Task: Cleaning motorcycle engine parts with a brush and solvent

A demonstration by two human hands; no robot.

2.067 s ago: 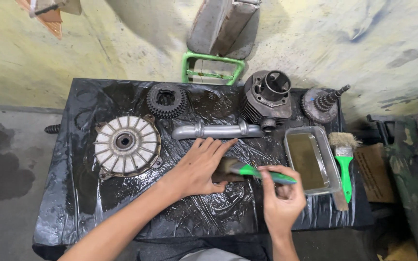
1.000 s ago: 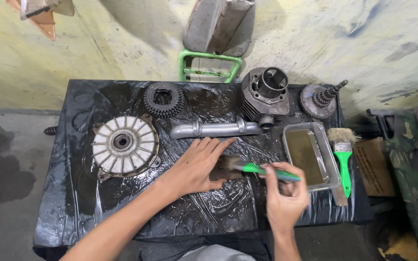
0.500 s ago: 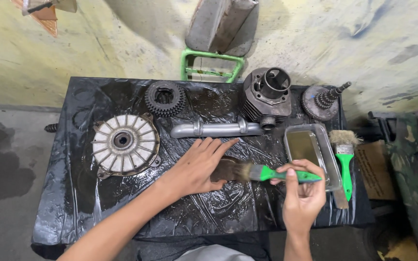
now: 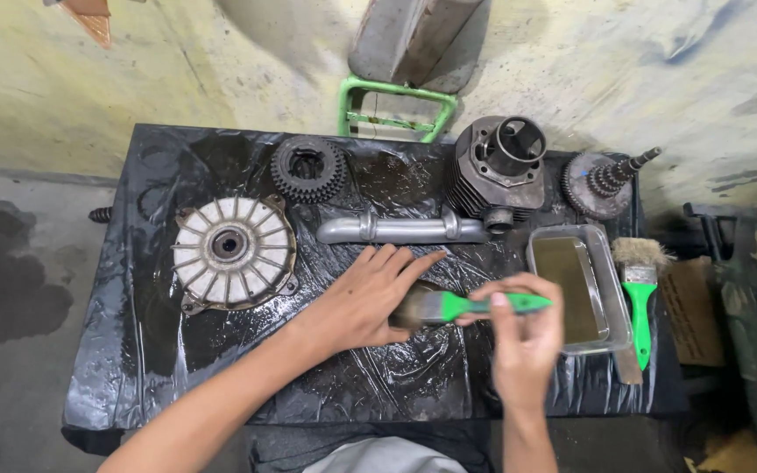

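Pinched between thumb and fingers of the right hand (image 4: 526, 337) is the green handle of a paintbrush (image 4: 470, 306), which lies nearly level with its bristles pointing toward the left hand (image 4: 368, 296). That left hand is spread flat, fingers together and pointing up and to the right, palm down over something on the black plastic sheet (image 4: 133, 350); whatever sits beneath the palm is hidden, so I cannot tell whether it is clasped. The bristles touch the hand's right edge.

Taking the left hand as the landmark in the head view: just beyond its fingertips lies a grey metal pipe (image 4: 400, 230), nearly touching them. Farther beyond, left of the pipe, sits a dark toothed gear (image 4: 308, 168). To the hand's left, with a strip of bare sheet between, rests a round finned hub (image 4: 233, 253). Up and to the right stands a finned cylinder (image 4: 497, 171) against the pipe's end, and past it a geared shaft (image 4: 604, 182) near the sheet's far right corner. To the right, behind the gripping hand, is a clear tray of brownish liquid (image 4: 578, 290), and a second green-handled brush (image 4: 639, 289) lies along the tray's outer side at the sheet's right edge.

Open sheet lies toward the near edge, below both hands, and at the near left corner. A green metal frame (image 4: 396, 109) leans beyond the far edge.
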